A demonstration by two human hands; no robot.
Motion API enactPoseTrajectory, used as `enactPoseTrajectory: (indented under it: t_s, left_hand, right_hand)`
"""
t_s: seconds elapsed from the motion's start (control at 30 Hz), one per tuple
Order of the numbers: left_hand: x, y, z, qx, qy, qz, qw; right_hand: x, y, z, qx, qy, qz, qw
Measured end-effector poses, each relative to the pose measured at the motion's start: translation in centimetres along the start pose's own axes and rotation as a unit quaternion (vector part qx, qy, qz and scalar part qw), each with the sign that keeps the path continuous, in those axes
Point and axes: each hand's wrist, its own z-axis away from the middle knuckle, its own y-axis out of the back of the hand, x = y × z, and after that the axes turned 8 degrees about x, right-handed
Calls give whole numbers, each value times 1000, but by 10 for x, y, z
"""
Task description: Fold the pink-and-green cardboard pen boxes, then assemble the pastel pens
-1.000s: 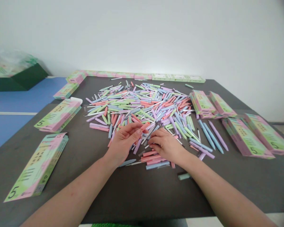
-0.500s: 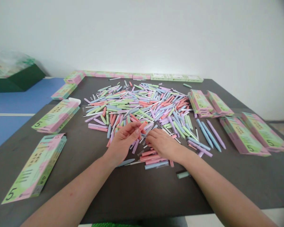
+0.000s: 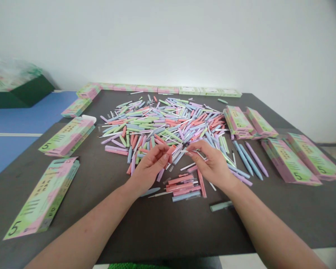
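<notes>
1. the left hand [image 3: 149, 170] is grasping a coral pen barrel [image 3: 171, 152] firmly between thumb and fingers. the barrel's long axis is tilted, and its free end is pointing up and to the right, towards the other hand. it is being held above the table, at the near edge of the heap.
2. the right hand [image 3: 211, 162] is pinching a thin white tube [image 3: 190, 152] between thumb and first finger. the tube is lying almost level and is pointing left, towards the coral barrel. it is perhaps a pen refill, but it looks too small to be sure.
3. both forearms are reaching in from the bottom of the view, and the wrists are turning inward. the hands are standing near each other, but they are not touching.
4. a large heap of pastel pen parts [image 3: 162, 125] is lying just behind the hands on the dark table [image 3: 168, 231]. a group of pink pen barrels [image 3: 182, 185] is lying just below the hands, and long blue and lilac pens [image 3: 250, 160] are lying to the right.
5. pink and green boxes [image 3: 42, 198] marked with a 5 are lying on both sides of the table.
</notes>
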Motion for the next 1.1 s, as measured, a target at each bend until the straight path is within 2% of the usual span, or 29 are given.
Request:
enactPoseTrajectory:
  t_s: [0.23, 0.47, 0.6, 0.67, 0.8, 0.93, 1.0, 1.1]
  left_hand:
    - [0, 1, 4, -7, -12, -106, 994]
    - [0, -2, 4, 29, -28, -145, 989]
    - [4, -4, 4, 33, -30, -179, 983]
    - [6, -4, 5, 52, -25, -203, 978]
    - [8, 0, 4, 121, -25, -229, 966]
    - [4, 7, -1, 164, -18, -185, 969]
    - [0, 11, -3, 178, -8, -160, 971]
    - [-6, 15, -6, 181, -2, -124, 976]
  right_hand:
    - [-4, -7, 1, -51, 81, -1, 995]
    - [-5, -9, 4, -25, 69, 25, 997]
    - [-7, -8, 4, -33, 74, 39, 996]
    - [-7, -5, 2, -40, 69, 59, 995]
    - [-1, 11, -3, -54, 21, 90, 994]
    - [5, 31, -9, -94, -77, 85, 989]
    - [7, 38, -11, -144, -131, 90, 977]
    - [8, 42, -11, -240, -174, 91, 951]
